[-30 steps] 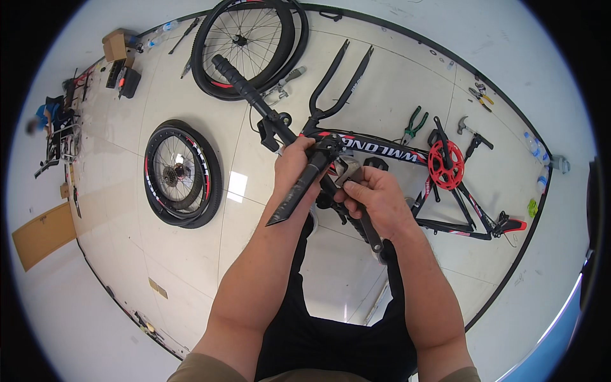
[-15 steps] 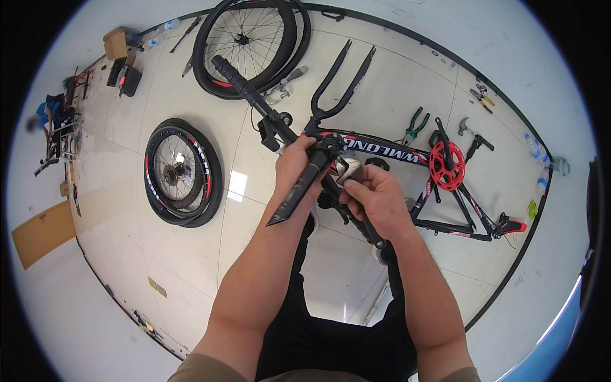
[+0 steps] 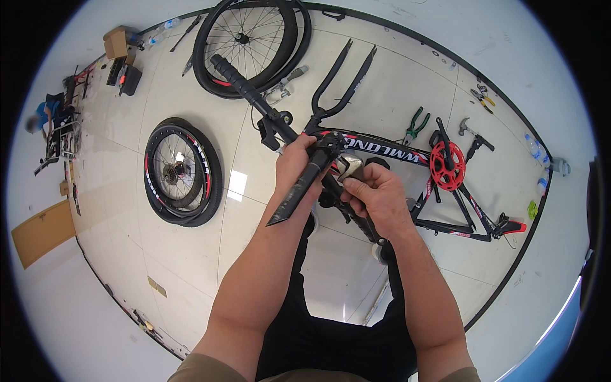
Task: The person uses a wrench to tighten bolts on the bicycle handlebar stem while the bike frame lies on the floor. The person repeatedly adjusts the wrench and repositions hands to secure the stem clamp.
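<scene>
A black handlebar (image 3: 245, 89) with wrapped grips runs diagonally in front of me. My left hand (image 3: 294, 160) is closed around its middle, beside the stem clamp. From that clamp a black stem (image 3: 296, 193) points down toward me, its end cut on a slant. In my right hand (image 3: 380, 202) is a silver-headed adjustable wrench (image 3: 351, 167), gripped close below its head. The jaws meet the clamp's right side; whether they sit on a nut is hidden. Beyond my hands lies a black bicycle frame (image 3: 388, 149) with fork and red chainring (image 3: 447, 165).
Wheels lie at the far side (image 3: 289, 44) and at left (image 3: 213, 181). Green-handled pliers (image 3: 415, 127) rest by the frame, with a hammer (image 3: 474, 137) and yellow-handled pliers (image 3: 485, 100) farther right. A cardboard box (image 3: 116, 44) stands far left. A person (image 3: 48, 118) is at the left edge.
The wrench head has turned slightly against the clamp, and my right hand has shifted a little with it. My left hand and the handlebar stay almost still.
</scene>
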`<action>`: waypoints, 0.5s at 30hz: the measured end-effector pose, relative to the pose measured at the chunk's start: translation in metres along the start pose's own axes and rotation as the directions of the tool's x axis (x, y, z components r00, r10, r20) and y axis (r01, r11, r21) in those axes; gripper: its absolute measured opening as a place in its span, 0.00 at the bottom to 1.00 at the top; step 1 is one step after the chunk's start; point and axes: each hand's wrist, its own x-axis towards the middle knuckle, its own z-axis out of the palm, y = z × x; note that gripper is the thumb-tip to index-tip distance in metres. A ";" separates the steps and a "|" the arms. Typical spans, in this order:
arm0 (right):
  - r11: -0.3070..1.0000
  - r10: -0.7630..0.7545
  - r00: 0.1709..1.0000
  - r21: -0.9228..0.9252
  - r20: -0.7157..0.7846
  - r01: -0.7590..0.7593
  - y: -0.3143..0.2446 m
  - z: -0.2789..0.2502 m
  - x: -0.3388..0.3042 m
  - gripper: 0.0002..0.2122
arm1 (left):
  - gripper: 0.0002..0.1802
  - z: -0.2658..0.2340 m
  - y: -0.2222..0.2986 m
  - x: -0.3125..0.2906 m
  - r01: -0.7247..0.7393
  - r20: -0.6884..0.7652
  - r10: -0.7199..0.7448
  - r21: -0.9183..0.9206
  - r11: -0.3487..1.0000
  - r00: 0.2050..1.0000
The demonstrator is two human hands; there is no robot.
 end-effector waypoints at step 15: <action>0.986 -0.130 0.991 -0.105 0.025 0.132 0.008 0.005 0.001 0.05 | 0.06 0.001 0.000 -0.004 -0.011 0.004 0.011 0.007 1.000 1.000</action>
